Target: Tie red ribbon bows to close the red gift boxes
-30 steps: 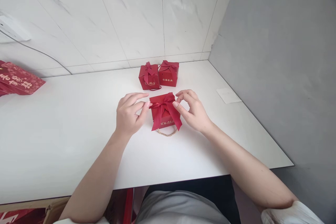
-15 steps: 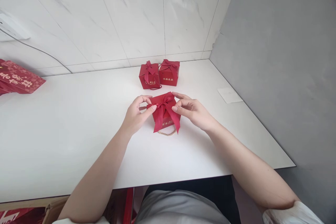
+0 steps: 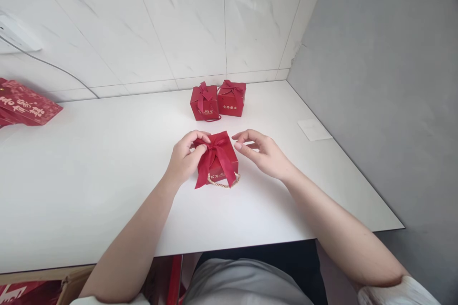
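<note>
A small red gift box [image 3: 227,156] with gold lettering stands on the white table, a twisted gold cord handle [image 3: 223,184] hanging at its front. Across its top is a red ribbon bow [image 3: 213,148] whose two tails drape down the near side. My left hand [image 3: 188,154] pinches the bow's left loop between thumb and fingers. On the box's right side, just apart from it, my right hand [image 3: 261,151] hovers with fingers parted and nothing between them.
Two more red gift boxes with bows, the left one [image 3: 204,104] and the right one [image 3: 232,101], stand near the tiled wall. A white paper square [image 3: 314,130] lies at right. At far left is a red printed bag [image 3: 30,105]; below the table edge sits a cardboard box [image 3: 73,283].
The gift box has turned and shifted slightly left and nearer. My right hand has come off the ribbon, while my left hand keeps its pinch on the bow.
</note>
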The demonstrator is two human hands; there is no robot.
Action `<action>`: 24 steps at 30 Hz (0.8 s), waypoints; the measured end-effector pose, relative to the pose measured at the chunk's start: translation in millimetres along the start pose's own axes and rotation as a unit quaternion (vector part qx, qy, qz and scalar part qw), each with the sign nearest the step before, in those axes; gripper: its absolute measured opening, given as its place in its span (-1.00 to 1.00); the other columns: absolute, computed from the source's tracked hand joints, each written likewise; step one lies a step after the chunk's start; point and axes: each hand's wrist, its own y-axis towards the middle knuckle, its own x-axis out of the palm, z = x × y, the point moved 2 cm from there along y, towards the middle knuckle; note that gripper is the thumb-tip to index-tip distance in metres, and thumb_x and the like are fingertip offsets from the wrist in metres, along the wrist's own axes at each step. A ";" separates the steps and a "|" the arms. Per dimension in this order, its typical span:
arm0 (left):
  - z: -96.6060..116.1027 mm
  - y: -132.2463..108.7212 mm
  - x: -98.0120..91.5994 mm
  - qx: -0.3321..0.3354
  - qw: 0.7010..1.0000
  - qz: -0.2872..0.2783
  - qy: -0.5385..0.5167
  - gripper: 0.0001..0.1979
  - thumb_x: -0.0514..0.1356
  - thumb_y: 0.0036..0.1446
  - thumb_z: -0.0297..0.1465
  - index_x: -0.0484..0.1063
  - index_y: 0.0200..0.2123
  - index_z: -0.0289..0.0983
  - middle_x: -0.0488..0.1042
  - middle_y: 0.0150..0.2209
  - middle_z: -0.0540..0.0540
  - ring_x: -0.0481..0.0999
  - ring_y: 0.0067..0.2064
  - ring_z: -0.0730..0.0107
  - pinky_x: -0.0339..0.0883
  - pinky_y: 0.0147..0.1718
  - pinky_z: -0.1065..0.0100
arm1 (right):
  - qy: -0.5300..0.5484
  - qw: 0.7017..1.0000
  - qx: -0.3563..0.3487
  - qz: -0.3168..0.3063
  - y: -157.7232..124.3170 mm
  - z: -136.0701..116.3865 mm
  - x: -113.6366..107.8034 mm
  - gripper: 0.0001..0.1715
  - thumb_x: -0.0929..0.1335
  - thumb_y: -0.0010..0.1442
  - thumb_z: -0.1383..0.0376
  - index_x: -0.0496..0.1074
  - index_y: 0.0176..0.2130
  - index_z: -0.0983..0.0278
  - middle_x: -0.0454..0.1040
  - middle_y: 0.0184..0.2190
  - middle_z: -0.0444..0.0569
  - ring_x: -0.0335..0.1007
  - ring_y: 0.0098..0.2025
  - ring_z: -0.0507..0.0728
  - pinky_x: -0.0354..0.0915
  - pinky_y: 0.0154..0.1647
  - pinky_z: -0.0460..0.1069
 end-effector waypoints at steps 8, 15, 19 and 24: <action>1.5 3.7 -12.0 0.009 1.000 -0.001 -0.002 -0.82 0.05 0.08 -0.49 0.45 -0.36 -0.21 0.54 -0.08 -0.07 0.50 -0.04 0.19 0.35 -0.08 0.19 | -0.040 0.986 -0.028 -0.157 0.7 25.8 6.1 0.42 0.55 -0.02 -0.04 -0.36 0.44 -0.07 -0.35 0.50 -0.04 -0.45 0.52 0.29 -0.17 0.45 0.35; 11.2 -0.7 -12.8 0.128 0.979 -0.022 0.158 -0.88 0.16 0.11 -0.47 0.47 -0.32 -0.18 0.50 -0.17 -0.06 0.50 -0.12 0.25 0.39 -0.11 0.21 | 0.006 0.972 -0.098 -0.212 7.5 39.1 11.1 0.45 0.57 -0.02 0.00 -0.40 0.44 -0.06 -0.05 0.44 0.06 -0.21 0.49 0.31 -0.16 0.44 0.39; 11.8 -2.2 -18.2 0.240 0.943 -0.026 0.230 -0.85 0.14 0.14 -0.50 0.49 -0.29 -0.16 0.52 -0.19 -0.08 0.51 -0.15 0.27 0.42 -0.14 0.22 | -0.037 0.975 -0.130 -0.174 4.2 35.0 14.2 0.41 0.57 -0.02 0.05 -0.33 0.44 -0.04 0.03 0.39 0.09 -0.01 0.42 0.31 0.03 0.40 0.34; 1.9 1.1 -28.5 0.354 0.878 0.055 0.317 -0.82 0.15 0.09 -0.56 0.45 -0.41 -0.16 0.53 -0.37 -0.03 0.50 -0.31 0.31 0.38 -0.33 0.28 | -0.106 0.973 -0.152 -0.140 1.1 30.8 11.8 0.40 0.57 -0.04 0.01 -0.30 0.44 -0.05 0.17 0.27 0.10 0.18 0.29 0.34 0.21 0.29 0.35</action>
